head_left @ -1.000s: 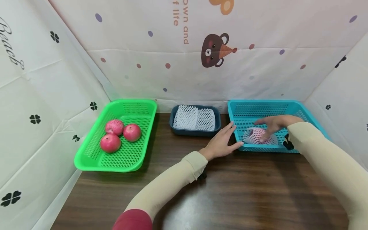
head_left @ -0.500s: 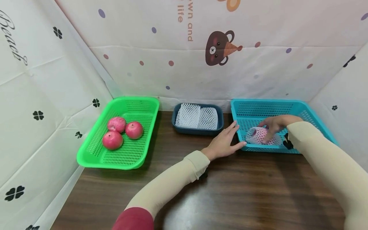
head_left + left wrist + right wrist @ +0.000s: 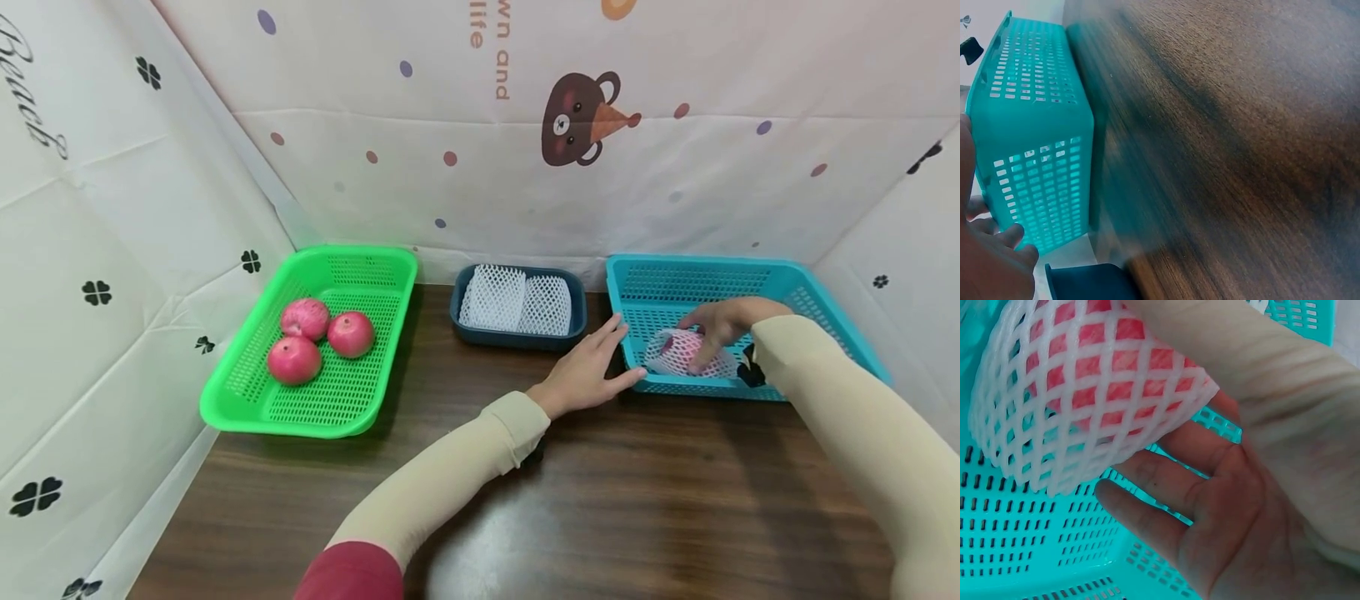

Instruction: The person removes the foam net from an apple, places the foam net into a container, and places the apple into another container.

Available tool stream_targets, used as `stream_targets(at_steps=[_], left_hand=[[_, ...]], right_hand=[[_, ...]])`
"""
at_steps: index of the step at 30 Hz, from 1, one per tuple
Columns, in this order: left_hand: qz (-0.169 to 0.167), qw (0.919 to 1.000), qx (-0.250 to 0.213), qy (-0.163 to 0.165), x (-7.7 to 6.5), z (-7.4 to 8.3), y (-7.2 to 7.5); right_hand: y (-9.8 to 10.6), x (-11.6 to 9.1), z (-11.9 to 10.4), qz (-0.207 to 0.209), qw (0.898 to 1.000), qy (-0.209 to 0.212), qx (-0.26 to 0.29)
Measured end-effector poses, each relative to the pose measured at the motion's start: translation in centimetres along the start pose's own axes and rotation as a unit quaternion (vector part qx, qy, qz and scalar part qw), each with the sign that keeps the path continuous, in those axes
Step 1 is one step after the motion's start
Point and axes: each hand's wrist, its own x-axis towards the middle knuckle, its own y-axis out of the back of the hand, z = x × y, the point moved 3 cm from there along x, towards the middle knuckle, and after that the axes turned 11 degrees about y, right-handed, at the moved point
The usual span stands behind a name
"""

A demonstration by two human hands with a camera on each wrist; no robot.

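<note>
Inside the blue basket (image 3: 701, 387), an apple in a white foam net (image 3: 678, 354) lies near the front left corner. My right hand (image 3: 723, 321) holds it, thumb on the near side and fingers on the far side. Through the net's mesh (image 3: 1054, 434), red skin shows in the right wrist view, and the net's loose end reaches past the fruit. My left hand (image 3: 581, 375) rests with spread fingers at the basket's left front corner. In the left wrist view its fingertips (image 3: 1013, 234) lie by the basket wall.
A green basket (image 3: 300, 427) with three bare apples (image 3: 295, 360) stands at the left. Between the baskets, a dark blue tray (image 3: 517, 340) holds folded white foam nets (image 3: 495, 296). Printed cloth (image 3: 420, 192) hangs behind and at both sides of the wooden table (image 3: 600, 500).
My right hand has settled slightly lower and more closely around the netted apple. The left hand stays at the basket corner. The head view has shifted slightly.
</note>
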Motion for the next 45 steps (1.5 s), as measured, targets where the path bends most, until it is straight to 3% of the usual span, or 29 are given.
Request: stream_targets(at_steps=[21,28,34,41,45], left_hand=[[-0.003,0.9998,0.017,0.005,-0.1,0.1,0.3],[-0.001,0.9997,0.025,0.003,0.0,0.0,0.2],[-0.005,0.9996,0.027,-0.002,0.0,0.1,0.5],[-0.013,0.9986,0.050,-0.007,0.1,0.2,0.8],[-0.022,0.9985,0.050,-0.005,0.1,0.2,0.9]], right_hand=[[0.1,0.4,-0.5,-0.029,0.999,0.042,0.015],[0.0,0.2,-0.3,-0.013,1.000,0.021,0.004],[-0.1,0.2,-0.7,-0.019,0.999,0.040,0.008],[-0.3,0.0,-1.0,-0.013,0.999,0.005,-0.030],[-0.2,0.3,-1.2,-0.013,0.999,0.012,-0.039]])
